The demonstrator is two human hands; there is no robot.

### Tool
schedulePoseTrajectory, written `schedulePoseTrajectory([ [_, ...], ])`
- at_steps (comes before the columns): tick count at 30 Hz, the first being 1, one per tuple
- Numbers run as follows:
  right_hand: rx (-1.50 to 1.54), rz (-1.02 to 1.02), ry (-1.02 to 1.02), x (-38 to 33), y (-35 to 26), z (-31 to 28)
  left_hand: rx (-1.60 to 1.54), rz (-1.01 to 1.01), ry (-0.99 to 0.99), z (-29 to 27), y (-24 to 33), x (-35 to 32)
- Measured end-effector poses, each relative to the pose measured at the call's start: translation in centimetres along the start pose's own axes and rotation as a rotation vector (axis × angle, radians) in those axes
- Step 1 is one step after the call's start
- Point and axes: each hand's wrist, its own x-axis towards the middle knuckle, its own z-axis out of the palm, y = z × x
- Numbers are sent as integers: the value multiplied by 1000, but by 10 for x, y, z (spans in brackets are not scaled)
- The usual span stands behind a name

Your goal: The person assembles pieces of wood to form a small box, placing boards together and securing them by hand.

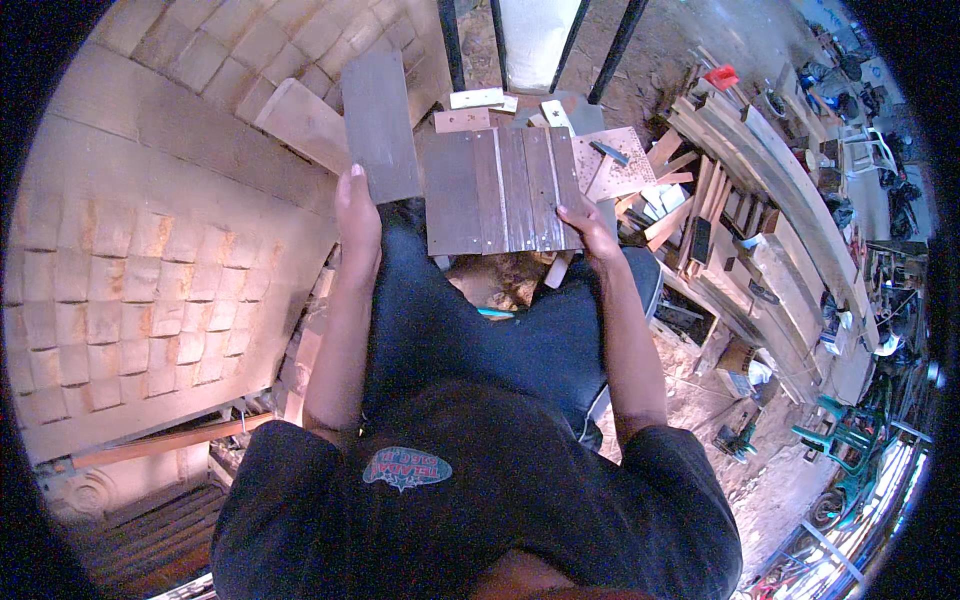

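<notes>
My left hand [359,215] is closed on the lower edge of a flat dark grey-brown wooden board [380,125], which stands raised and slightly tilted above my left thigh. Across my knees lies a squarish wooden panel [500,190] of side-by-side dark slats, with pale lines between some of them. Its right edge is in the grip of my right hand [592,230], thumb on top. A narrow gap separates board and panel. The fingers of both hands are partly hidden beneath the wood.
Beyond the panel lie small pale wood blocks [462,120] and a speckled board [625,165] with a dark tool [609,152] on it. Stacked timber [755,150] fills the right side. A large panel of woven-look squares [150,290] leans at left. Dark metal legs [500,40] stand ahead.
</notes>
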Motion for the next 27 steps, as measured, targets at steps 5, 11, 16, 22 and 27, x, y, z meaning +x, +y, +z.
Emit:
schedulePoseTrajectory([
  [5, -77, 104, 43, 34, 19, -8, 332, 16, -47, -5, -53, 13],
  [11, -23, 117, 16, 44, 27, -14, 35, -137, -7, 20, -104, 18],
  [16, -58, 102, 8, 63, 22, -21, -260, -426, -82, 30, -111, 16],
  [22, -20, 151, -38, 76, 16, -20, -417, -452, -173, 25, -110, 22],
  [27, -120, 136, -55, 81, 16, -25, -362, -429, -164, 27, -111, 19],
])
